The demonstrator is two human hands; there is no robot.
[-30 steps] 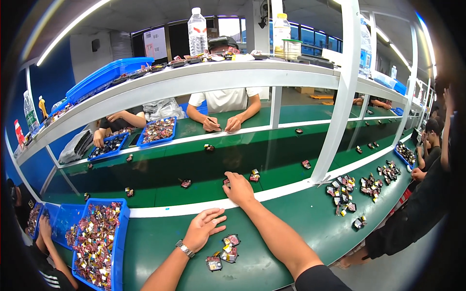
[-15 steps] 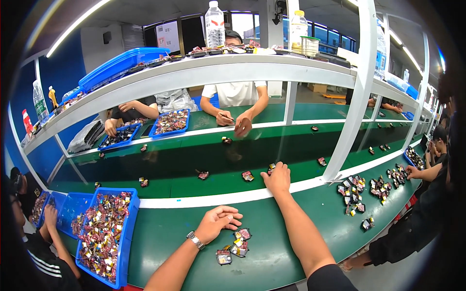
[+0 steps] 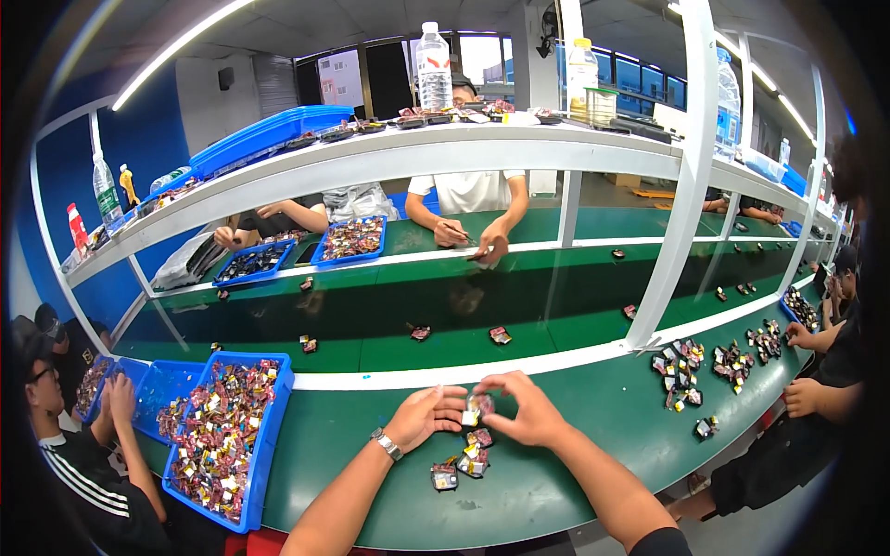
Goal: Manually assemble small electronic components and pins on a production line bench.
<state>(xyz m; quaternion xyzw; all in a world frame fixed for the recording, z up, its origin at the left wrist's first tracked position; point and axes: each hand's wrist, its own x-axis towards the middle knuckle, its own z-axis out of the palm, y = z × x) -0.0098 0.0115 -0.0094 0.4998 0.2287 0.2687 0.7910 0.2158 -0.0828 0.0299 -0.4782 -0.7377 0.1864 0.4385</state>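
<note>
A small black piece with pink, white and yellow parts [image 3: 477,409] is between my hands above the green worktop; its exact kind is too small to make out. My right hand [image 3: 533,412] grips it between thumb and fingers. My left hand [image 3: 428,419], with a metal watch on the wrist, is beside it with fingers extended and their tips close to the piece; whether they touch it I cannot tell. Just below my hands lies a little cluster of similar pieces [image 3: 474,461], with another [image 3: 444,476] at its lower left.
At left stands a blue tray [image 3: 267,443] heaped with such pieces. Similar pieces [image 3: 500,335] are spaced along the green belt beyond the white rail [image 3: 399,378]. A white post [image 3: 669,199] supports the shelf. More piles [image 3: 677,371] lie at right. Co-workers sit opposite and on both sides.
My right hand has come back from the belt over the rail, bringing a piece toward my left hand. The left hand has turned toward it. The view has shifted slightly.
</note>
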